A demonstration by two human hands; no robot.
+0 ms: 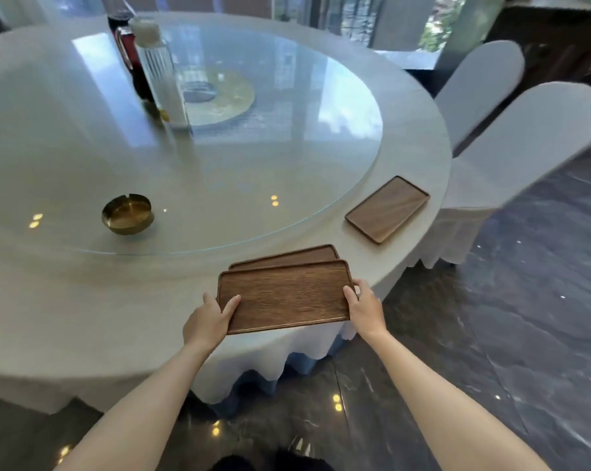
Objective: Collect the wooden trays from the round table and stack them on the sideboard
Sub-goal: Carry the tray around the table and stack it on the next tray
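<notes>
A dark wooden tray is held over the near edge of the round table, which wears a white cloth. My left hand grips its left short end and my right hand grips its right short end. Just behind and below it a second wooden tray lies on the cloth, mostly hidden by the held one. A third, lighter wooden tray lies flat further right near the table's rim, apart from both hands.
A glass turntable covers the table's middle and carries a brass ashtray, a clear bottle and a dark jug. Two white-covered chairs stand at the right. A dark cabinet sits at the far right; the floor is dark polished stone.
</notes>
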